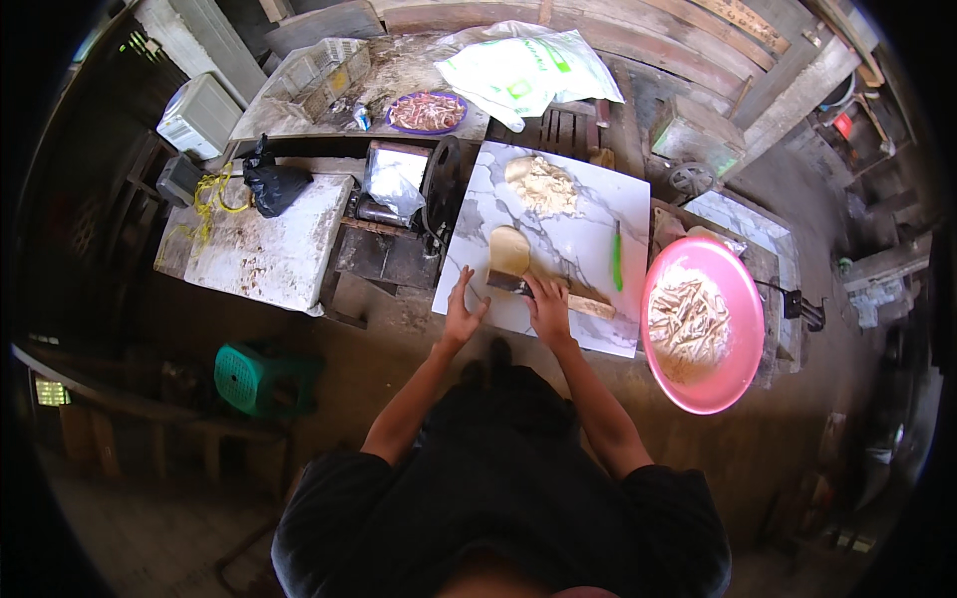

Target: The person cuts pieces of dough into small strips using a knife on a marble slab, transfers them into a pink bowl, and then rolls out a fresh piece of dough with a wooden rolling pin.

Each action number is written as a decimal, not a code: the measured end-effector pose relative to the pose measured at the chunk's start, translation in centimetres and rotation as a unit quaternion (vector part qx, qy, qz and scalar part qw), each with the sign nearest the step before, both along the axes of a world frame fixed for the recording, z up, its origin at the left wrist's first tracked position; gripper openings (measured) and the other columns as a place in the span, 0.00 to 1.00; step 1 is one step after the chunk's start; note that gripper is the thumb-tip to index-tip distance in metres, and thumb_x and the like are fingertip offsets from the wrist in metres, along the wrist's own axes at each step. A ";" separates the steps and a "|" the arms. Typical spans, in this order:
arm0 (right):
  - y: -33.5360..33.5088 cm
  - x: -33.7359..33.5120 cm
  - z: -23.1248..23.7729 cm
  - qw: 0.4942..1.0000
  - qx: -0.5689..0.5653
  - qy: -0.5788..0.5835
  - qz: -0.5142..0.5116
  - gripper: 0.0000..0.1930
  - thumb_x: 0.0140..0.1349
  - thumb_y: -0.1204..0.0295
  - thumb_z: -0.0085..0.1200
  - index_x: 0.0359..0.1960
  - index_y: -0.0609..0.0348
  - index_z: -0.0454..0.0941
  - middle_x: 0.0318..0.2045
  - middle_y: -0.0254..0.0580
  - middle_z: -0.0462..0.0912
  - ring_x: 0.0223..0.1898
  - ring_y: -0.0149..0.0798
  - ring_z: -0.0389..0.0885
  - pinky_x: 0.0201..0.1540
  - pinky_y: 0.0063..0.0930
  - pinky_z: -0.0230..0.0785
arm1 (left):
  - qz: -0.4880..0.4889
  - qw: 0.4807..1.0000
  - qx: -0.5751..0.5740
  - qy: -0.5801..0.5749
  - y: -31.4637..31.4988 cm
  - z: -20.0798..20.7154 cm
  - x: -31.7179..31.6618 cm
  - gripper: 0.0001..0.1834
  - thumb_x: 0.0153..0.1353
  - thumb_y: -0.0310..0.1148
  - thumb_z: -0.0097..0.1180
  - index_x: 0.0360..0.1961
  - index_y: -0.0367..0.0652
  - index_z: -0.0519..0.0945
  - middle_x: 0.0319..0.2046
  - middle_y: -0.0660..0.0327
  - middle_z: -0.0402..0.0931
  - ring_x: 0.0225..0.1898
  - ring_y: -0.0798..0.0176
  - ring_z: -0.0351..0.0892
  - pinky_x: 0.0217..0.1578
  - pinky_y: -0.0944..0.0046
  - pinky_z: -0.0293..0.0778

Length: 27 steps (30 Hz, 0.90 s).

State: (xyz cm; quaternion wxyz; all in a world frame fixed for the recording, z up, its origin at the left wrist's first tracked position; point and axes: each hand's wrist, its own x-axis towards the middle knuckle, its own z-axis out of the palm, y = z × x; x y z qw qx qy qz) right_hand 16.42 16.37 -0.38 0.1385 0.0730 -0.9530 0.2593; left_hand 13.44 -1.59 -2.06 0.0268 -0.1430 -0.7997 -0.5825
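Observation:
On the marble-patterned board [588,187], my right hand [548,311] has its fingers closed on a wide dark blade [508,283]. The blade lies across the near end of a flat oval of pale dough [509,249]. My left hand [464,316] is just left of the blade, holding nothing, with thumb and fingers apart. A light wooden bar [593,305] lies by my right hand; whether it joins the blade is hidden. Farther back sits a rough heap of dough [543,186]. A bright green narrow tool, perhaps a closed knife [617,257], rests near the board's right side.
To the right stands a pink basin [753,329] with floured strips. A dark machine with a wheel [441,189] adjoins the board's left. Behind are a white sack [533,72] and a purple-rimmed plate [462,122]. A green stool [249,377] stands at lower left.

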 end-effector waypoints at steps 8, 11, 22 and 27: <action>-0.7 -1.7 0.3 0.992 0.064 -0.065 0.082 0.18 0.53 0.73 0.44 0.47 0.59 0.65 0.41 0.43 0.69 0.45 0.43 0.64 0.47 0.38 0.53 | 0.078 0.991 -0.089 0.068 1.4 2.0 -2.8 0.22 0.56 0.32 0.41 0.52 0.34 0.60 0.50 0.48 0.61 0.54 0.48 0.56 0.53 0.56 0.50; -2.0 -1.3 -0.9 0.990 0.096 -0.059 0.079 0.19 0.55 0.69 0.43 0.49 0.59 0.64 0.47 0.43 0.66 0.50 0.42 0.61 0.52 0.38 0.50 | 0.065 0.978 -0.168 0.102 1.9 0.1 -3.2 0.22 0.57 0.34 0.37 0.52 0.33 0.60 0.51 0.47 0.59 0.56 0.47 0.52 0.55 0.51 0.45; -1.9 -5.7 0.5 0.987 0.144 0.064 -0.035 0.21 0.58 0.61 0.38 0.51 0.55 0.64 0.56 0.41 0.59 0.60 0.37 0.51 0.59 0.50 0.34 | 0.104 0.929 -0.352 0.051 4.4 0.1 -6.5 0.25 0.57 0.36 0.34 0.55 0.36 0.57 0.56 0.47 0.52 0.61 0.52 0.44 0.58 0.48 0.32; -3.1 -0.2 0.8 0.989 0.148 -0.013 0.011 0.22 0.58 0.62 0.37 0.54 0.57 0.60 0.57 0.39 0.58 0.60 0.36 0.49 0.59 0.48 0.32 | 0.085 0.923 -0.365 0.085 2.7 0.9 -0.9 0.28 0.53 0.37 0.37 0.56 0.37 0.56 0.57 0.47 0.51 0.61 0.50 0.42 0.58 0.47 0.30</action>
